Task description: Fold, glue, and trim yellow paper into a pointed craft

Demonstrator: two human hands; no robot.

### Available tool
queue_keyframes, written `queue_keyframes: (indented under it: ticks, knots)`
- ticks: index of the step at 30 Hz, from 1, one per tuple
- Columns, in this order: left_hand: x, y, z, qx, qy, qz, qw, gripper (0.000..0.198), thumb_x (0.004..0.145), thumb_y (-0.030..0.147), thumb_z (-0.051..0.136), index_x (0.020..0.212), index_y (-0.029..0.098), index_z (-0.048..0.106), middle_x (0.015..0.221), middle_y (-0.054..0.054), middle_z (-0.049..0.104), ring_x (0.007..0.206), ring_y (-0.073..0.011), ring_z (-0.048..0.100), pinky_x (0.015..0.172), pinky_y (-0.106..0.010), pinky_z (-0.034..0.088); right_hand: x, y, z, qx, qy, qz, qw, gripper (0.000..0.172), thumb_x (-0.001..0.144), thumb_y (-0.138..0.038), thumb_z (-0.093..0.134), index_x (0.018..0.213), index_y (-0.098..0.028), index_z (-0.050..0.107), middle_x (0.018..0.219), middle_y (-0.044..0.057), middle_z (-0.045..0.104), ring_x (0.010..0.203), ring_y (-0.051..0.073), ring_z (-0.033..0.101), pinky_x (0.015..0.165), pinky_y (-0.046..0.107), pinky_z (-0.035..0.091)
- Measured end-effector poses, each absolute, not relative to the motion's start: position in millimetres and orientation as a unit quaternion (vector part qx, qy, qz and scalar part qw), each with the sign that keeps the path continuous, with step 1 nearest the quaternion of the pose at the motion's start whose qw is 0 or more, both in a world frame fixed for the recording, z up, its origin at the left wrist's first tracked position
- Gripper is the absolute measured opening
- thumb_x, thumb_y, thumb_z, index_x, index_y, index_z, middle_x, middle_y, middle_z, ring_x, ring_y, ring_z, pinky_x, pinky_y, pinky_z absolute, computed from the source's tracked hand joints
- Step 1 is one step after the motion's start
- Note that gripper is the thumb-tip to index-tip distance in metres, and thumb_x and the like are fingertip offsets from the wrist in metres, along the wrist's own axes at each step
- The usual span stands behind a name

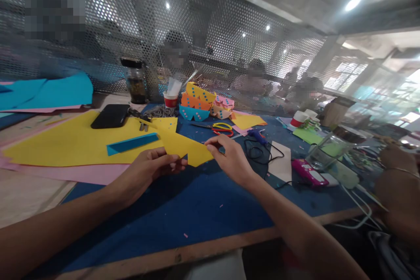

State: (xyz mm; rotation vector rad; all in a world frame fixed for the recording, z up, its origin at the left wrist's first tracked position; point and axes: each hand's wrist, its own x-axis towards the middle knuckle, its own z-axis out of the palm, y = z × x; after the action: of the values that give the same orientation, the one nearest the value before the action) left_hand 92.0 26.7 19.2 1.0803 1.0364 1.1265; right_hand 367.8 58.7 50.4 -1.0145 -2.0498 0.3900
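A cut piece of yellow paper [179,144] with a notch in its lower edge is held up between both hands above the blue table [197,205]. My left hand [152,168] pinches its lower left part, thumb in front. At the right end, my right hand [228,155] grips the edge between thumb and fingers. Behind my left hand, a folded blue strip [133,143] lies on a large yellow sheet [65,146]. Red- and yellow-handled scissors [223,129] lie beyond the held piece, near paper masks [195,103] with blue dots.
Around the table are a black phone [110,116], a dark jar [136,85], a paper cup [171,98], a blue glue gun [257,136] with its cord, a pink device [309,173] and a clear jar [334,148]. Another person's arm [398,183] is at the right.
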Motion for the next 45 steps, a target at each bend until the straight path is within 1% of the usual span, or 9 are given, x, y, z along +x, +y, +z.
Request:
queue_keyframes:
  ticks: [4, 9, 14, 20, 28, 32, 36, 41, 45]
  knots:
    - [92, 26, 21, 0.460, 0.448, 0.489, 0.591, 0.046, 0.065, 0.058, 0.115, 0.071, 0.023, 0.085, 0.096, -0.014, 0.094, 0.094, -0.0308, 0.089, 0.092, -0.040, 0.074, 369, 59, 51, -0.393, -0.810, 0.182, 0.397, 0.016, 0.115, -0.024, 0.070, 0.116, -0.025, 0.086, 0.118, 0.008, 0.088, 0.110, 0.025, 0.083, 0.098, 0.036, 0.063]
    - [92, 28, 23, 0.459, 0.450, 0.488, 0.590, 0.049, 0.064, 0.059, 0.116, 0.083, 0.021, 0.092, 0.095, -0.013, 0.094, 0.089, -0.0263, 0.086, 0.090, -0.036, 0.073, 368, 59, 51, -0.383, -0.807, 0.219, 0.393, 0.010, 0.110, -0.023, 0.077, 0.114, -0.023, 0.086, 0.113, 0.007, 0.087, 0.103, 0.023, 0.082, 0.097, 0.035, 0.065]
    - [91, 29, 20, 0.458, 0.453, 0.487, 0.590, 0.046, 0.065, 0.058, 0.116, 0.083, 0.022, 0.092, 0.096, -0.013, 0.094, 0.090, -0.0275, 0.087, 0.093, -0.039, 0.074, 365, 58, 50, -0.395, -0.791, 0.233, 0.406, 0.008, 0.108, -0.023, 0.079, 0.109, -0.025, 0.086, 0.108, 0.005, 0.087, 0.100, 0.023, 0.081, 0.095, 0.036, 0.066]
    - [92, 28, 19, 0.467, 0.449, 0.490, 0.583, 0.042, 0.068, 0.056, 0.114, 0.080, 0.023, 0.090, 0.093, -0.012, 0.093, 0.086, -0.0259, 0.085, 0.090, -0.037, 0.072, 367, 59, 51, -0.389, -0.792, 0.241, 0.404, 0.008, 0.109, -0.026, 0.078, 0.109, -0.025, 0.086, 0.108, 0.006, 0.088, 0.100, 0.023, 0.082, 0.094, 0.036, 0.067]
    - [92, 30, 19, 0.465, 0.448, 0.494, 0.582, 0.046, 0.067, 0.055, 0.114, 0.092, 0.023, 0.092, 0.102, -0.013, 0.095, 0.093, -0.0290, 0.088, 0.094, -0.039, 0.074, 366, 59, 52, -0.395, -0.785, 0.237, 0.413, 0.009, 0.108, -0.026, 0.077, 0.109, -0.025, 0.086, 0.109, 0.006, 0.088, 0.101, 0.024, 0.082, 0.095, 0.037, 0.067]
    - [92, 29, 22, 0.455, 0.448, 0.499, 0.586, 0.054, 0.062, 0.059, 0.117, 0.092, 0.023, 0.090, 0.102, -0.011, 0.095, 0.089, -0.0266, 0.087, 0.091, -0.037, 0.074, 367, 60, 50, -0.376, -0.797, 0.179, 0.438, 0.011, 0.111, -0.026, 0.075, 0.112, -0.026, 0.085, 0.108, 0.007, 0.086, 0.100, 0.025, 0.081, 0.095, 0.039, 0.066]
    - [92, 27, 24, 0.453, 0.447, 0.493, 0.593, 0.058, 0.062, 0.063, 0.118, 0.093, 0.023, 0.091, 0.107, -0.013, 0.095, 0.093, -0.0273, 0.088, 0.093, -0.037, 0.074, 368, 56, 49, -0.362, -0.818, 0.021, 0.447, 0.017, 0.119, -0.027, 0.069, 0.120, -0.029, 0.086, 0.111, 0.008, 0.086, 0.108, 0.028, 0.080, 0.103, 0.045, 0.060]
    - [95, 25, 24, 0.462, 0.441, 0.473, 0.606, 0.064, 0.062, 0.067, 0.117, 0.103, 0.022, 0.097, 0.121, -0.019, 0.096, 0.103, -0.0339, 0.091, 0.097, -0.042, 0.075, 363, 44, 48, -0.316, -0.871, -0.104, 0.361, 0.018, 0.123, -0.026, 0.068, 0.127, -0.030, 0.085, 0.118, 0.008, 0.087, 0.114, 0.029, 0.078, 0.108, 0.048, 0.053]
    - [94, 25, 22, 0.464, 0.445, 0.474, 0.602, 0.060, 0.063, 0.073, 0.115, 0.090, 0.022, 0.098, 0.101, -0.017, 0.096, 0.099, -0.0330, 0.090, 0.095, -0.038, 0.075, 354, 34, 42, -0.284, -0.902, -0.119, 0.303, 0.019, 0.125, -0.028, 0.065, 0.130, -0.029, 0.083, 0.122, 0.008, 0.088, 0.115, 0.028, 0.078, 0.109, 0.048, 0.052]
